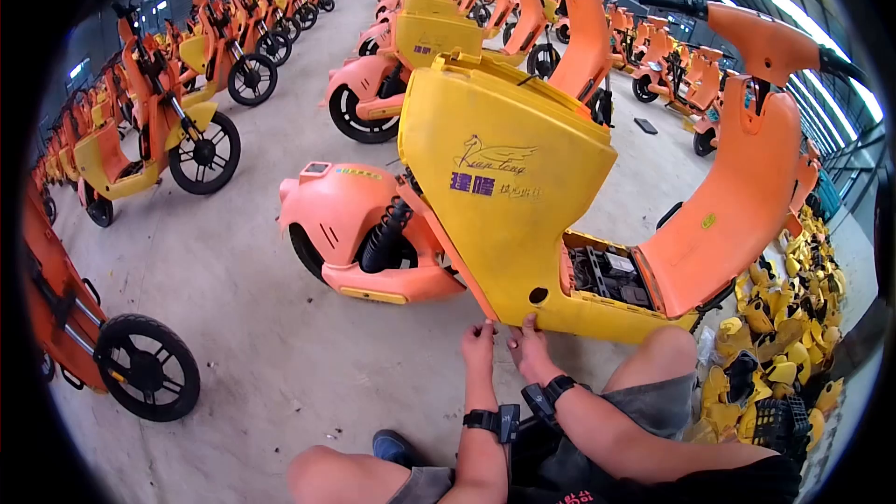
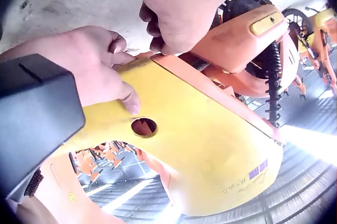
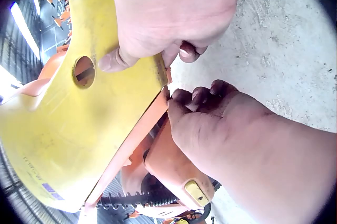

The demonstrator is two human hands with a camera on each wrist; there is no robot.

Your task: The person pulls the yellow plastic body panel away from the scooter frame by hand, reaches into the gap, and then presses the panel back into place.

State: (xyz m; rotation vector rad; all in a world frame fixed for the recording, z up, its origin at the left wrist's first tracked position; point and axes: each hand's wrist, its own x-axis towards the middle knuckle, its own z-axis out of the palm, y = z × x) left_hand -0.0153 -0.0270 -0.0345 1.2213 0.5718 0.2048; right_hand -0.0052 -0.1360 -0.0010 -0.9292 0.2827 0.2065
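Note:
The yellow body panel (image 1: 509, 187) of an orange scooter stands before the person, a round hole low on it. My right hand (image 1: 532, 355) grips the panel's bottom edge; in the right wrist view its thumb lies flat beside the hole, and the other fingers of that hand (image 3: 174, 19) curl beneath the edge. Just left of it, my left hand (image 1: 478, 353) has curled fingers at the lower corner, where its fingertips pinch the end of the orange strip (image 3: 134, 134). In the left wrist view the left hand (image 2: 184, 13) partly covers that corner. Whatever lies between its fingertips is hidden.
Behind the panel is the scooter's open compartment (image 1: 607, 271) with dark parts inside. A black wheel (image 1: 147, 367) of another scooter stands at left. Rows of orange scooters fill the background. Yellow plastic pieces (image 1: 784, 345) are heaped on the right.

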